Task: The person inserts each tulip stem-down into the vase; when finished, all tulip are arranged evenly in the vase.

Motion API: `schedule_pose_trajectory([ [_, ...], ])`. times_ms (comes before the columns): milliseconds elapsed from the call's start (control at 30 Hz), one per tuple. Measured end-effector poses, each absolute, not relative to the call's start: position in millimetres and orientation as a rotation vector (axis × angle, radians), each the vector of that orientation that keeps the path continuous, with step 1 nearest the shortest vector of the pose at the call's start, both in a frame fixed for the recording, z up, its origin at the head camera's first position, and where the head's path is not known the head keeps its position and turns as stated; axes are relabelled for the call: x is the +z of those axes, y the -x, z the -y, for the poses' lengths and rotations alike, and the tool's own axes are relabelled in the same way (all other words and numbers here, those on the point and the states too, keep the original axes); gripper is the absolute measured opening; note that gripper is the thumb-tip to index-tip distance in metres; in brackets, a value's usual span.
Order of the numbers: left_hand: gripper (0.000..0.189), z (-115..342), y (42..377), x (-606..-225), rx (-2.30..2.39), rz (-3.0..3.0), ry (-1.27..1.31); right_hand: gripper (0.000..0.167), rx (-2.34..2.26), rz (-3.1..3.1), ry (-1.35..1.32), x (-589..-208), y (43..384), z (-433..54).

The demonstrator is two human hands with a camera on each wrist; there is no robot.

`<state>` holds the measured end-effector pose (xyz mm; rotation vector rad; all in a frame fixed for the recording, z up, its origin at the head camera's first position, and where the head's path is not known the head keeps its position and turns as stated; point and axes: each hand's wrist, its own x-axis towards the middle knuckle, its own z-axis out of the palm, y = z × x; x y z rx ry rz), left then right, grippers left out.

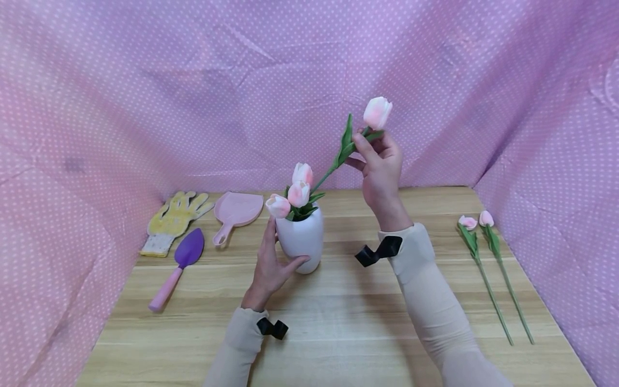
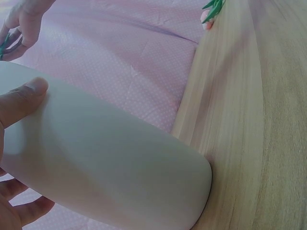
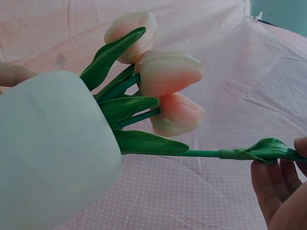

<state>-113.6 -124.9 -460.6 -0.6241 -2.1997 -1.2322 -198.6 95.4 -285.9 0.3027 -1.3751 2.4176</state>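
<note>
A white vase [image 1: 302, 236] stands on the table, and my left hand [image 1: 274, 263] grips its side with the thumb across the front. Three pale pink tulips [image 1: 299, 193] lean out of its mouth among green leaves. My right hand [image 1: 384, 166] pinches another pink tulip [image 1: 378, 113] just below the bloom, by its leaves and stem. That stem [image 3: 201, 153] slants down into the vase's mouth in the right wrist view; its lower end is hidden inside. In the left wrist view the thumb [image 2: 24, 100] lies flat along the vase wall.
Two more tulips [image 1: 490, 269] lie side by side at the table's right. On the left are a yellow and white glove [image 1: 174, 220], a pink dustpan [image 1: 237, 209] and a purple trowel [image 1: 188, 250] with a pink handle. Dotted pink cloth [image 1: 290, 80] hangs around the wooden table [image 1: 338, 333].
</note>
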Motion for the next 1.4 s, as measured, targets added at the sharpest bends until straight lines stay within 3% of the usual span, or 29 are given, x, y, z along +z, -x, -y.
schedule_pose_trajectory([
  [567, 0.127, 124, 113, -462, -1.230, 2.198, 0.622, 0.023, 2.347, 1.496, -0.434, -295, 194, -79],
  [1400, 0.127, 124, 110, -459, -1.230, 2.256, 0.579, 0.012, 2.436, 1.737, -0.410, -303, 200, -64],
])
